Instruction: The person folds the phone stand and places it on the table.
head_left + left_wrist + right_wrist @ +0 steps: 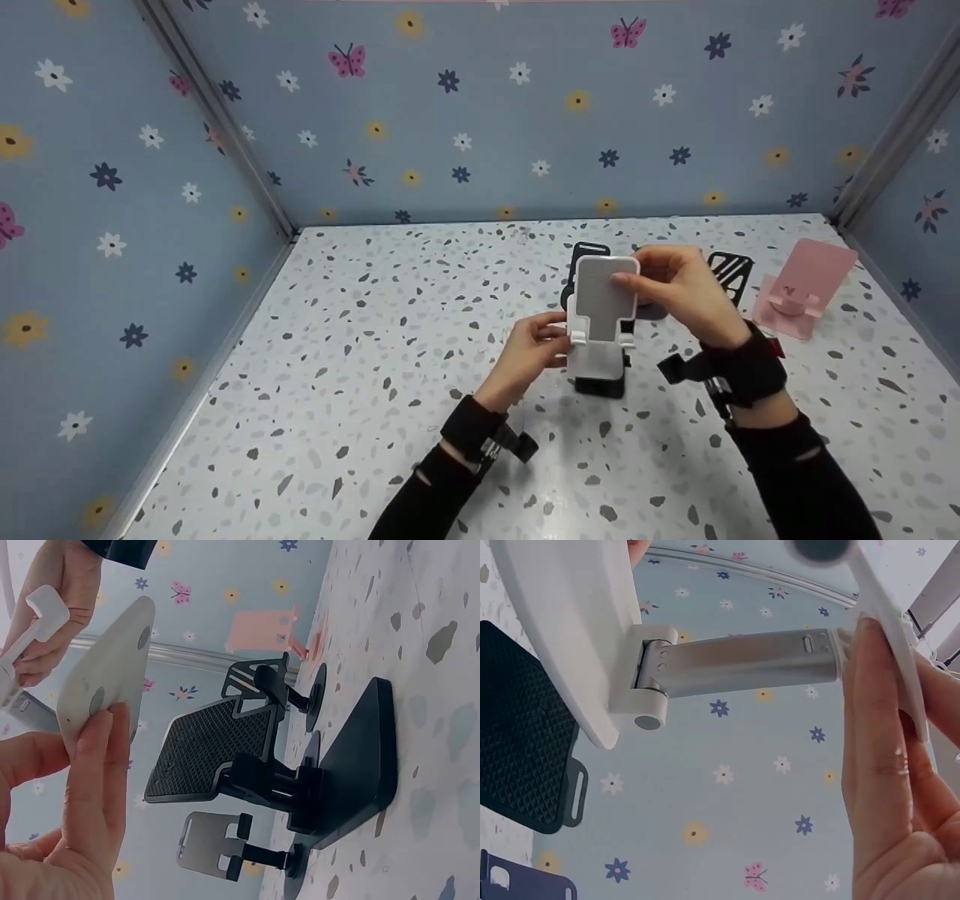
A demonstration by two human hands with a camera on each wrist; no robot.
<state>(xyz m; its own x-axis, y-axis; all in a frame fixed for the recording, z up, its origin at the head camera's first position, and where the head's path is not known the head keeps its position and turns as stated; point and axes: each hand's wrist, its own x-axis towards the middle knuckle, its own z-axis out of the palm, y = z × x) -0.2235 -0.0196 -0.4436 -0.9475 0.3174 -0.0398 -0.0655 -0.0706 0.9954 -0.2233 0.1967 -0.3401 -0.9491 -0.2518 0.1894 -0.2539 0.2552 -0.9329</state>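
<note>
Both hands hold a white phone stand [600, 289] with a grey pad on its front plate, above the table. My left hand [525, 349] pinches its white base [112, 667], thumb on one face and fingers on the underside with its round grey feet. The right hand [679, 292] grips the top plate at its upper right, thumb on the grey pad. A silver hinged arm [742, 664] joins plate and base. Just behind and below stands a black phone stand [214, 746] with a ribbed pad, mostly hidden by the white one in the head view.
A pink phone stand [806, 292] stands at the right. Beside it is a black slotted stand [729, 276], partly behind the right hand. Another dark-framed stand [589, 251] shows behind the white one. Flower-patterned walls [487, 112] enclose the speckled table [375, 337].
</note>
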